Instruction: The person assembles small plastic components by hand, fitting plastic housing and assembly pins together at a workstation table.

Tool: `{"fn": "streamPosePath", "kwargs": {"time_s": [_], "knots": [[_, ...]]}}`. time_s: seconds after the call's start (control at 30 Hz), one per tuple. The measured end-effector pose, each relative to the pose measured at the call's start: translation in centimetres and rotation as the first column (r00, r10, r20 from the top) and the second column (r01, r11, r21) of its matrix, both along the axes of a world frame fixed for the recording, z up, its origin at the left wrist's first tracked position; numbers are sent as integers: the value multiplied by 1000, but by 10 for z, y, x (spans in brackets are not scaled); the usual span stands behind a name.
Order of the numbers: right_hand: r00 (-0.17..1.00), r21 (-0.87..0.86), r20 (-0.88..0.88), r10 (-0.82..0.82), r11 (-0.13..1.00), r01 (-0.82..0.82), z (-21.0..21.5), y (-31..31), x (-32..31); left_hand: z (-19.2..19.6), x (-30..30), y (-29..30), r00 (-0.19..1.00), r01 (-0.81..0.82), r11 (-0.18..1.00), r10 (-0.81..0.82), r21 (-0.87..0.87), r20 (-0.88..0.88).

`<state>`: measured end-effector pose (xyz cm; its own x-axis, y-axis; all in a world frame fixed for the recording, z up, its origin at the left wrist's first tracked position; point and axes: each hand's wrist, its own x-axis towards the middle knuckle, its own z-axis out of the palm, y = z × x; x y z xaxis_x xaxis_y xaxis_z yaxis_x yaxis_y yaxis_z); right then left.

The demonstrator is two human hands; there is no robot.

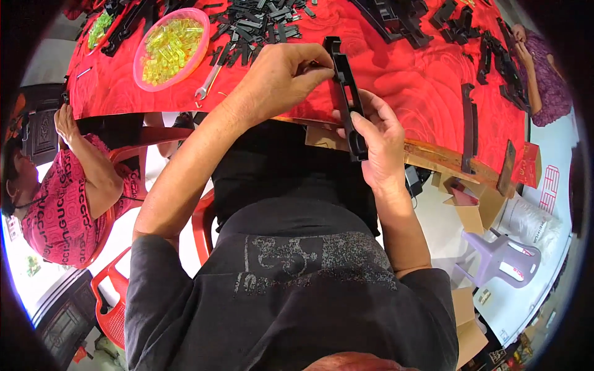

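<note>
A long, narrow black plastic part (pixel 342 64) with a slot along its middle is held tilted over the table's near edge. My right hand (pixel 378 133) wraps round its lower half, the thumb on its face and the fingers behind. At the upper end, my left hand (pixel 288 77) is closed in a pinch, its fingertips against the part's left edge. Anything small between those fingertips is hidden. Beyond my left hand lies a heap of small black plastic pieces (pixel 252 29) on the red tablecloth (pixel 414 86).
A pink basin (pixel 138 69) of clear yellow pieces (pixel 173 52) and an open-end wrench (pixel 209 83) lie left. Long black parts (pixel 470 130) rest right. People sit at left (pixel 68 198) and far right (pixel 547 86). A purple stool (pixel 495 253) stands beyond the table's edge.
</note>
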<state>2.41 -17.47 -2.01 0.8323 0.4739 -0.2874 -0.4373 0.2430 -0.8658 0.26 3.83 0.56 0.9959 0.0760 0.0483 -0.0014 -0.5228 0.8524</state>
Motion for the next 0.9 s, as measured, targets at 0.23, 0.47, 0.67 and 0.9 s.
{"fn": "streamPosePath", "kwargs": {"time_s": [0.23, 0.47, 0.67, 0.9], "knots": [[999, 24, 30, 22, 999, -23, -8, 0, 0, -8, -2, -2, 999, -22, 998, 24, -61, 32], [1000, 33, -8, 26, 999, -26, -6, 0, 1, -7, -3, 2, 1000, 12, 998, -13, -60, -10], [999, 12, 42, 16, 1000, -17, -10, -1, 1, -12, -1, 10, 998, 2, 998, -6, 62, 55], [1000, -4, 27, 15, 1000, -15, -11, 1, 1, -36, -6, 16, 984, -109, 941, 58, 322, 166]]}}
